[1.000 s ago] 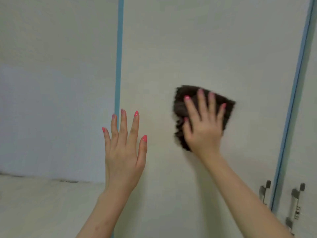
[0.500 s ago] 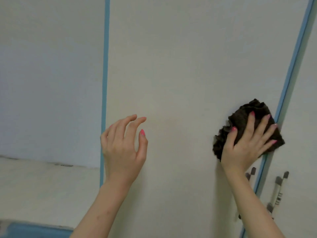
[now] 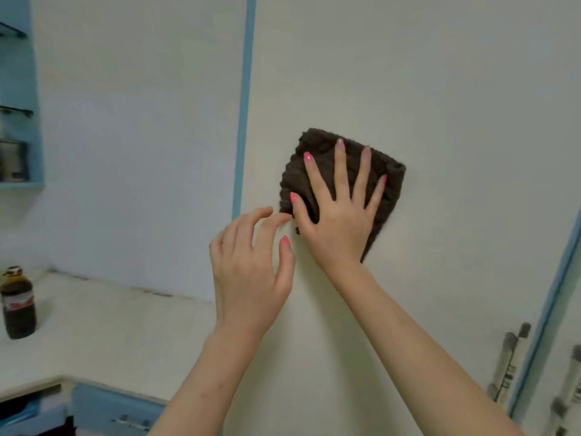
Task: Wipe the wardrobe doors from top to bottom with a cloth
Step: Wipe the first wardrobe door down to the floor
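Note:
A cream wardrobe door (image 3: 424, 89) with blue edge strips fills most of the view. My right hand (image 3: 338, 212) lies flat with fingers spread on a dark brown cloth (image 3: 314, 158), pressing it against the door at mid height, close to the door's left blue edge. My left hand (image 3: 251, 269) hovers just left of and below the cloth, fingers curled and apart, holding nothing; its fingertips are close to the door and to the cloth's lower left corner.
Two metal door handles (image 3: 509, 363) sit at the lower right beside the right blue strip. A pale countertop (image 3: 103, 335) lies at lower left with a dark bottle (image 3: 18, 305) on it. Blue shelves (image 3: 19, 99) hang at far left. A blue drawer (image 3: 116, 410) is below the counter.
My right hand has swept the cloth from the door's right edge back leftward to near the left edge. My left hand stays curled beside it. The view has shifted right and down.

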The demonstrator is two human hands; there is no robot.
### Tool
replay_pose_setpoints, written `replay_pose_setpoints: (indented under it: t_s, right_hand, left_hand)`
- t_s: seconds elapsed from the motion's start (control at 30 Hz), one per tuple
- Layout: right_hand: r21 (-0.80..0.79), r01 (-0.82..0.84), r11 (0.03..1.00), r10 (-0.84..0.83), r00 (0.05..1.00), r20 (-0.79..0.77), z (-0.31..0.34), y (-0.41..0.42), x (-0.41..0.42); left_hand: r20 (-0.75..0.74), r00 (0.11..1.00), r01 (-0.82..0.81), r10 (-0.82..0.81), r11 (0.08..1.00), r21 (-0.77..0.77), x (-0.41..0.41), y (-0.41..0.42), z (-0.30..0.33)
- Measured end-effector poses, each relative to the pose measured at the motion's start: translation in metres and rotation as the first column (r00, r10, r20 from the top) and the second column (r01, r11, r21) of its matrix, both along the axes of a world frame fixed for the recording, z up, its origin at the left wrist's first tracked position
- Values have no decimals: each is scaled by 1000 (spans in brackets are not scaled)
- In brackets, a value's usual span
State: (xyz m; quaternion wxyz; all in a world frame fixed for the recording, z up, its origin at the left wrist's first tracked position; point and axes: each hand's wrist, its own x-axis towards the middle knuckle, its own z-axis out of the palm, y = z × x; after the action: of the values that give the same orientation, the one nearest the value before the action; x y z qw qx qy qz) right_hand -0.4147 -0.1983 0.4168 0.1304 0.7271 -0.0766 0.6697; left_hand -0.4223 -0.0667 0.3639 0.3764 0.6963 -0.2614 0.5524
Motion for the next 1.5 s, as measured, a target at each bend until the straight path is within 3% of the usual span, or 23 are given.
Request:
replay_pose_setpoints:
  t_s: [0.2,0.33,0.5,0.7,0.83,1.07,1.33,1.5]
  right_hand:
    - [-19,24,1000,-24,1000,-12,12,29,28]
    - [-87,44,995,-53,993,-106,-36,34,32]
    - [-40,-47,998,40,987,-158,-121,45,31]
    - [-127,-11,992,-7,990,-138,-118,16,14]
    - [0,80,997,-80,997,-22,-91,-53,-38]
    - [443,35,896,-187,935,303,-52,-156,-117]
    - [459,-45,887,-141,921,362,-77,-145,-110]
    - [374,-39,927,-36,981,191,-146,-121,-100]
  left_hand:
    - [0,1000,9,-9,1000,-19,6,6,4]
    - [-30,999,35,-36,999,-26,8,3,-8]
    - [-97,993,68,-69,997,-22,7,0,-21]
    - [-107,989,100,-100,995,-6,0,-9,-26]
    - [-107,986,130,-130,991,-13,-7,-18,-27]
    - [-94,972,214,-215,977,-18,-23,-42,-33]
    - [-105,968,229,-230,973,-19,-31,-51,-36]
    - [-152,956,253,-250,968,-4,-37,-55,-48]
